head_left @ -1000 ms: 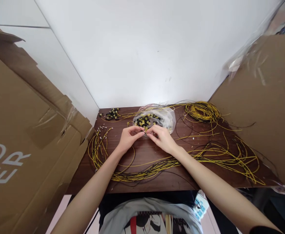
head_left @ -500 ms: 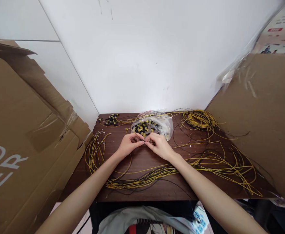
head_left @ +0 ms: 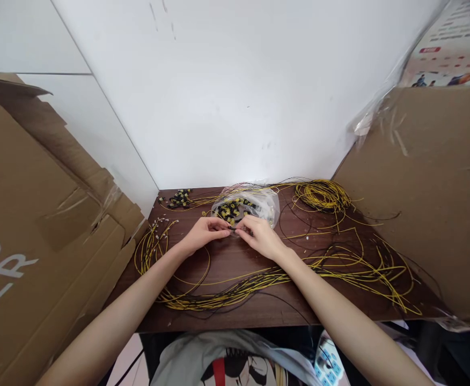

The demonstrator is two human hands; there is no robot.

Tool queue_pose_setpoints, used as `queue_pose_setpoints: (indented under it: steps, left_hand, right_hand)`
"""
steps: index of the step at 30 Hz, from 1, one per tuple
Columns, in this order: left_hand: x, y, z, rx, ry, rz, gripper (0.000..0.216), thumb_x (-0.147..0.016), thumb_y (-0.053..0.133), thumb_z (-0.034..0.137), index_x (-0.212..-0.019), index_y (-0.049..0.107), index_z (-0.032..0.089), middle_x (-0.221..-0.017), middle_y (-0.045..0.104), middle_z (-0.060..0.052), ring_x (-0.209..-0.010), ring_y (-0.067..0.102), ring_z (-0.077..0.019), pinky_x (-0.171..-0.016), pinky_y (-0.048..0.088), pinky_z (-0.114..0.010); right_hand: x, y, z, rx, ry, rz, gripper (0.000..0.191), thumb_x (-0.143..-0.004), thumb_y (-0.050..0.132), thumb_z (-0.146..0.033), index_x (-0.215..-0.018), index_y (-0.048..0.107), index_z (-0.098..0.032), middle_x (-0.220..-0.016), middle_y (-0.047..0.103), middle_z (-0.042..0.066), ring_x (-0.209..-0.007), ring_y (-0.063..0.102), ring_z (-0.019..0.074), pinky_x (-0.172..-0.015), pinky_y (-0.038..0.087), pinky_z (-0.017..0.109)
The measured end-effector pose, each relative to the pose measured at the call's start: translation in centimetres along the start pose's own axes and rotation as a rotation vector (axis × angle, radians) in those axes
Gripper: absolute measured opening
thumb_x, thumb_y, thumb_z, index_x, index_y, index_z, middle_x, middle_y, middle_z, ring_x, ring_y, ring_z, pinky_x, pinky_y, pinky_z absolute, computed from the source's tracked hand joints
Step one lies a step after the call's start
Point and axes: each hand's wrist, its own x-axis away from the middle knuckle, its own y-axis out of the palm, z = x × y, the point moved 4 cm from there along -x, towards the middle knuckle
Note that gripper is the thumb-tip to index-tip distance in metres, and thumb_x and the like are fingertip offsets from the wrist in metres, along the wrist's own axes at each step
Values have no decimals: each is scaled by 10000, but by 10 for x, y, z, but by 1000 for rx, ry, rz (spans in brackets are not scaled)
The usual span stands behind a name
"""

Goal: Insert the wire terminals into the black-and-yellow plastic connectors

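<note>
In front of the clear bag, my left hand (head_left: 206, 235) and my right hand (head_left: 261, 236) almost meet at the fingertips. Between them spans a small black connector (head_left: 232, 229), pinched at both ends by thumb and finger. From beneath my left hand a thin yellow wire (head_left: 210, 261) curves down to the table. Just behind the fingers lies the clear plastic bag (head_left: 271, 199), holding many black-and-yellow connectors (head_left: 229, 208). Fine detail of the held piece is too small to make out.
A long bundle of yellow and black wires (head_left: 222, 300) crosses the brown table (head_left: 235, 321) below my forearms. Coiled wires (head_left: 323, 195) lie at the back right, loose connectors (head_left: 180, 199) at the back left. Cardboard (head_left: 58, 214) stands on the left and a cardboard panel (head_left: 428, 187) on the right.
My fingertips have moved slightly apart, and the black piece between them now shows more. The whole view has shifted a little.
</note>
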Motion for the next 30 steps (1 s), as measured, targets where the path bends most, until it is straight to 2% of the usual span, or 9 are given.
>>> queue_pose_setpoints:
  steps: [5,9,12,14,16,21,24,28,30]
  left_hand:
    - [7,-7,17,-64,13,-30,260,-737,661,381,-841,709,147,-665,670,-45,-573,576,-121,-525,446,-215]
    - [14,18,43,-117,86,-310,233,-785,617,362,-818,716,153,-690,680,-47,-597,598,-122,-576,467,-225]
    - [17,42,62,-84,163,-517,234,-800,607,347,-880,725,161,-784,714,-70,-666,645,-149,-647,508,-257]
    - [15,52,70,-64,184,-573,242,-800,611,357,-883,730,163,-769,722,-71,-710,667,-172,-677,522,-271]
    - [12,58,77,-49,186,-599,287,-828,574,389,-775,737,158,-659,710,-64,-696,672,-177,-710,531,-285]
    - [8,66,84,36,173,-681,388,-837,549,462,-767,739,131,-570,693,-68,-624,664,-156,-704,539,-271]
    - [10,71,82,126,133,-768,454,-837,528,504,-786,735,103,-600,704,-84,-556,654,-133,-640,538,-241]
    - [14,74,81,140,107,-696,534,-848,467,553,-704,726,108,-573,697,-80,-544,660,-130,-633,537,-235]
    - [16,76,84,92,127,-633,564,-861,426,556,-646,717,123,-536,682,-73,-612,678,-143,-713,539,-258]
  right_hand:
    - [-7,-1,13,-225,186,158,128,-881,509,-287,-839,558,-177,-701,614,27,-626,551,145,-611,431,275]
    - [-21,-1,15,-578,320,224,236,-843,538,-414,-809,515,-181,-677,619,18,-616,565,137,-617,461,272]
    - [-32,-1,-3,-794,349,172,260,-827,555,-442,-807,497,-189,-754,654,30,-710,608,140,-659,482,266]
    - [-36,-1,-22,-920,348,100,224,-844,544,-415,-833,484,-199,-807,667,30,-744,623,140,-697,494,277]
    - [-38,-2,-39,-1038,366,9,186,-861,520,-389,-830,466,-213,-757,652,14,-717,624,148,-680,505,290]
    - [-41,-8,-54,-1051,393,0,201,-847,520,-354,-715,469,-212,-640,561,-8,-603,546,129,-611,473,266]
    - [-40,-10,-51,-1027,410,112,191,-840,519,-358,-726,479,-210,-602,511,-16,-543,484,118,-530,418,253]
    - [-32,-10,-40,-913,437,369,281,-800,528,-453,-673,449,-216,-628,479,6,-521,457,126,-510,418,290]
    - [-28,-7,-37,-837,427,395,333,-807,480,-527,-678,456,-220,-653,498,30,-556,499,154,-530,447,317]
